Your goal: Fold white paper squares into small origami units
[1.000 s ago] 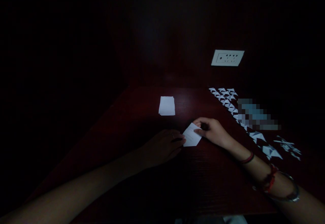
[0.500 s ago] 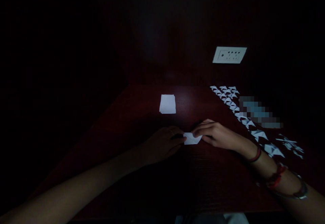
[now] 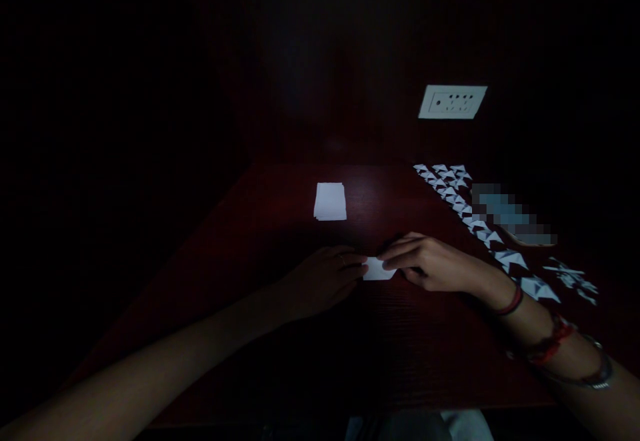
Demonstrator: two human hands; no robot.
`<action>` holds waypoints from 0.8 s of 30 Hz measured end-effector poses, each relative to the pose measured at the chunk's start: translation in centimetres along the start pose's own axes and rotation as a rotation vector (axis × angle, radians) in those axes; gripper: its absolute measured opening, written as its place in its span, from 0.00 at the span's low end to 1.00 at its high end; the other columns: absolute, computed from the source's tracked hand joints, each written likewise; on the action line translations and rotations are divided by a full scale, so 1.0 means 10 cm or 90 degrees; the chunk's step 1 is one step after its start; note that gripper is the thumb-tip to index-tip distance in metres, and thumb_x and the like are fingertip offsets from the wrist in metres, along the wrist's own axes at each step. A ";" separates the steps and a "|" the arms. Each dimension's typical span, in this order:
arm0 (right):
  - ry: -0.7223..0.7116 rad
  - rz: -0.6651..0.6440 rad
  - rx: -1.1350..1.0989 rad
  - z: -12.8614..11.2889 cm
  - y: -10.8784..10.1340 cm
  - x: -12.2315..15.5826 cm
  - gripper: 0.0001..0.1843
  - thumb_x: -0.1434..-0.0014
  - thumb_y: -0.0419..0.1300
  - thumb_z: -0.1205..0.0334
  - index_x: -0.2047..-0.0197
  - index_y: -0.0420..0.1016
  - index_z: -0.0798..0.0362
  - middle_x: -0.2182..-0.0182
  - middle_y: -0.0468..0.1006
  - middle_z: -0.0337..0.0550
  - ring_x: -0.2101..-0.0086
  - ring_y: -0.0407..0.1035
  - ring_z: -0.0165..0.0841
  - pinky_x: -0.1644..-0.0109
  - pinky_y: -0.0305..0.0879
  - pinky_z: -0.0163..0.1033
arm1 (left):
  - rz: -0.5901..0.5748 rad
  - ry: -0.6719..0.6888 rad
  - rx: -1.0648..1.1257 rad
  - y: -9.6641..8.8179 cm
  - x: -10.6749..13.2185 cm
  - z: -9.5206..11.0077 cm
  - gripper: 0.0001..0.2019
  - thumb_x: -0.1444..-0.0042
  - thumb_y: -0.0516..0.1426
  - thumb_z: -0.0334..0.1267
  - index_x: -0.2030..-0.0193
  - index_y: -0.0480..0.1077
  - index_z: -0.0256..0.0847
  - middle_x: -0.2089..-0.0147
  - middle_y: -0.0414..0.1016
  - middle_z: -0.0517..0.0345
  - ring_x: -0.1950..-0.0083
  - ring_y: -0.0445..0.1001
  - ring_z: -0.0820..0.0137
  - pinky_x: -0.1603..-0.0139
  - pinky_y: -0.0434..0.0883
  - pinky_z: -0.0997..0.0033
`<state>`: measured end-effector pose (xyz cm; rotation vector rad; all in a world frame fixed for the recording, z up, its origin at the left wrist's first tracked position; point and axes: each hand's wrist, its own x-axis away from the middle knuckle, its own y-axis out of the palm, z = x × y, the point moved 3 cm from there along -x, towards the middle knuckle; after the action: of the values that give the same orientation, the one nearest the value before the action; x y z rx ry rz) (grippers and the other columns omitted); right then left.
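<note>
A small folded piece of white paper point(image 3: 377, 271) lies on the dark red table between my hands. My left hand point(image 3: 336, 279), with a ring on one finger, has its fingertips closed on the paper's left edge. From the other side, my right hand point(image 3: 425, 262) presses its fingertips on the paper's upper right part, covering that corner. Bracelets circle my right wrist. Beyond my hands lies a stack of white paper sheets point(image 3: 330, 201).
Several folded white paper pieces point(image 3: 483, 233) run in rows along the table's right side. Beside them are a blurred-out object point(image 3: 515, 214) and a small heap of white paper scraps point(image 3: 573, 279). A socket panel point(image 3: 453, 102) is on the back wall.
The diagonal line seen on the folded paper no longer shows; its face now looks plain. My right fingers have shifted slightly on it. The whole view has moved a little.
</note>
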<state>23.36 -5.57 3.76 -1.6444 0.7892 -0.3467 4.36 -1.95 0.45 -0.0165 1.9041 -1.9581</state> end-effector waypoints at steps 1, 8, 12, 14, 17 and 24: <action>0.000 -0.005 -0.003 0.00 0.00 0.00 0.19 0.52 0.52 0.76 0.58 0.72 0.52 0.56 0.72 0.42 0.56 0.65 0.33 0.50 0.57 0.42 | -0.001 0.001 0.004 0.00 0.00 0.00 0.15 0.41 0.47 0.35 0.47 0.60 0.43 0.44 0.61 0.62 0.43 0.55 0.66 0.45 0.56 0.62; 0.008 -0.026 -0.015 0.00 -0.01 0.02 0.23 0.53 0.51 0.78 0.56 0.72 0.52 0.54 0.70 0.42 0.54 0.63 0.32 0.48 0.57 0.41 | -0.010 -0.009 0.020 -0.04 -0.03 0.02 0.17 0.42 0.47 0.33 0.45 0.57 0.42 0.45 0.60 0.59 0.46 0.57 0.66 0.46 0.57 0.62; 0.014 -0.022 -0.032 -0.01 -0.01 0.00 0.24 0.54 0.50 0.79 0.55 0.71 0.53 0.55 0.71 0.43 0.54 0.63 0.32 0.49 0.57 0.40 | -0.014 -0.001 0.018 -0.04 -0.04 0.03 0.17 0.42 0.47 0.33 0.45 0.58 0.43 0.45 0.60 0.59 0.46 0.56 0.65 0.46 0.58 0.61; 0.019 -0.020 -0.035 -0.02 0.00 -0.02 0.24 0.54 0.49 0.80 0.54 0.70 0.55 0.56 0.71 0.44 0.55 0.63 0.32 0.49 0.58 0.40 | -0.013 -0.005 0.022 -0.04 -0.04 0.03 0.17 0.42 0.47 0.32 0.45 0.58 0.43 0.45 0.60 0.59 0.46 0.56 0.65 0.46 0.58 0.60; 0.018 -0.007 -0.018 -0.02 0.01 -0.04 0.23 0.52 0.48 0.80 0.54 0.69 0.55 0.57 0.71 0.44 0.56 0.63 0.32 0.50 0.58 0.40 | -0.002 -0.007 0.026 -0.04 -0.04 0.03 0.18 0.43 0.48 0.31 0.45 0.57 0.44 0.45 0.60 0.59 0.46 0.56 0.66 0.46 0.58 0.61; 0.027 -0.006 0.083 0.01 0.07 -0.07 0.22 0.50 0.50 0.78 0.53 0.68 0.53 0.61 0.70 0.45 0.59 0.63 0.34 0.54 0.60 0.41 | 0.002 -0.002 0.050 -0.06 -0.07 0.04 0.18 0.44 0.48 0.30 0.46 0.58 0.43 0.46 0.61 0.58 0.46 0.56 0.66 0.45 0.57 0.61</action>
<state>22.73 -5.05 3.15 -1.5231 0.7742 -0.4328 4.95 -2.17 1.24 0.0062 1.8229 -2.0284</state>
